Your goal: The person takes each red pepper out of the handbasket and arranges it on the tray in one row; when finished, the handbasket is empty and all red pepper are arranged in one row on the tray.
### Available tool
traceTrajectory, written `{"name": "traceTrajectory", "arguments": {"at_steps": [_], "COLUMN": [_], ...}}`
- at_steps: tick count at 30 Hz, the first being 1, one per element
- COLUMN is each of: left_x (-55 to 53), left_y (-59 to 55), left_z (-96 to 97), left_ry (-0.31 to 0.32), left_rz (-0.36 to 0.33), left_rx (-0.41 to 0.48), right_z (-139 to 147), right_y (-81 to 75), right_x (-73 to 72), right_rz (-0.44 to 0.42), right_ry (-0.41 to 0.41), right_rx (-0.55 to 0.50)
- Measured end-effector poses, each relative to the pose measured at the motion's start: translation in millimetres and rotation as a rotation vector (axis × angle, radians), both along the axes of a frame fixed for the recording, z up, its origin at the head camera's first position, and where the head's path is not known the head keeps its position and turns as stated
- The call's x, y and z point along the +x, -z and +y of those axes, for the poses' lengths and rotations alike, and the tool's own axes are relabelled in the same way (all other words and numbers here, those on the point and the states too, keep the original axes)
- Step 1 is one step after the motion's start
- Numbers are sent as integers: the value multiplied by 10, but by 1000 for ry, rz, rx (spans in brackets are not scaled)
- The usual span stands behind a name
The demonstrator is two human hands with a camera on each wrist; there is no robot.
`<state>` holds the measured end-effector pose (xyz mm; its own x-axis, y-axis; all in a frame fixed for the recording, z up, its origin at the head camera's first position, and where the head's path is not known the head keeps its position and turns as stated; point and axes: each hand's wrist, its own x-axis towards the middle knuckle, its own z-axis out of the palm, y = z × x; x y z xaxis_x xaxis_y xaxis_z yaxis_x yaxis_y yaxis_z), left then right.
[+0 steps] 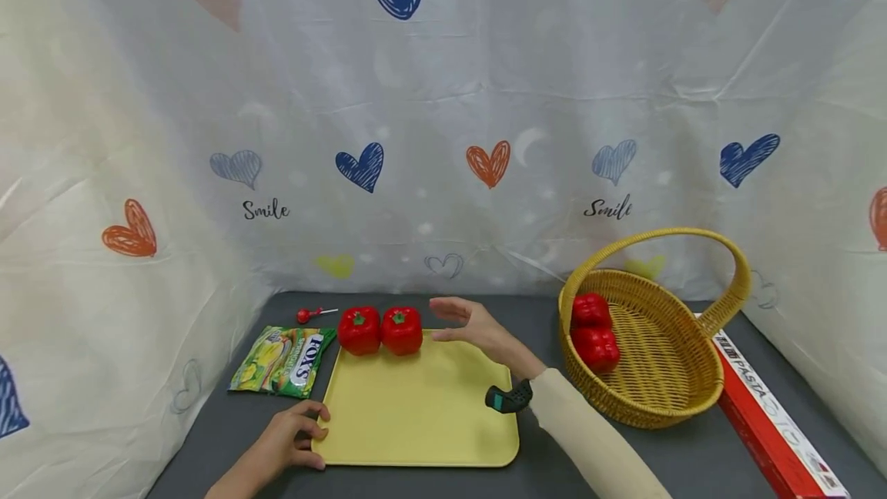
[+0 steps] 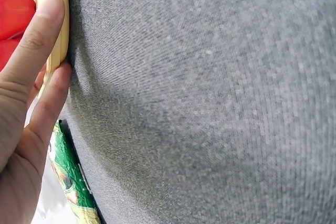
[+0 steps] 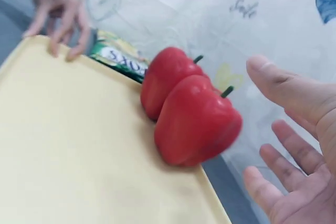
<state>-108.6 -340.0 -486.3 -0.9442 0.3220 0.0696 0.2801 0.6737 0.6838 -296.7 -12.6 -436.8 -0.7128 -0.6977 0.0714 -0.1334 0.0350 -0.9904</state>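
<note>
My left hand (image 1: 287, 436) touches the left edge and near corner of a yellow tray (image 1: 416, 422), fingers spread along the rim. In the left wrist view its thumb (image 2: 37, 40) lies against the tray's edge (image 2: 62, 40). Two red bell peppers, one on the left (image 1: 359, 331) and one on the right (image 1: 402, 330), sit side by side at the tray's far left. Just right of them, my right hand (image 1: 478, 329) hovers over the tray's far edge, its thumb apart from its fingers and nothing held. A gap separates it from the nearer pepper (image 3: 197, 121) in the right wrist view.
Left of the tray lies a green FOX'S candy bag (image 1: 286, 360), with a small red object on a thin stick (image 1: 305, 316) behind it. On the right, a handled wicker basket (image 1: 651, 337) holds red peppers (image 1: 596, 346). A red-and-white PASTA box (image 1: 769, 414) lies beside it.
</note>
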Motion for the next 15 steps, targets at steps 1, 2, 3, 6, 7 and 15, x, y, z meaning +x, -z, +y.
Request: {"name": "traceTrajectory", "arguments": {"at_steps": [1,2,3,6,7,15], "left_x": [5,7,10,15,14,-18], "left_y": [0,1,-1,-4,-4,13], "left_z": [-7,-17,-26,-44,-45,-16], "left_ry": [-3,-4,-7,1,6,12], "left_rz": [-5,-7,-9,8,18,-10], "left_rx": [1,2,-1,1,1,20], "right_z": [86,173,265,566,678,1710], "right_y": [-18,-38,-62,-146,-176,-365], "right_x": [27,53,78,154,180,341], "right_rz": [4,5,9,13,11,-58], "right_ry": [-16,-26,-37,-56,-56,-31], "right_rx": [-1,-4,-6,-16,-18,-70]}}
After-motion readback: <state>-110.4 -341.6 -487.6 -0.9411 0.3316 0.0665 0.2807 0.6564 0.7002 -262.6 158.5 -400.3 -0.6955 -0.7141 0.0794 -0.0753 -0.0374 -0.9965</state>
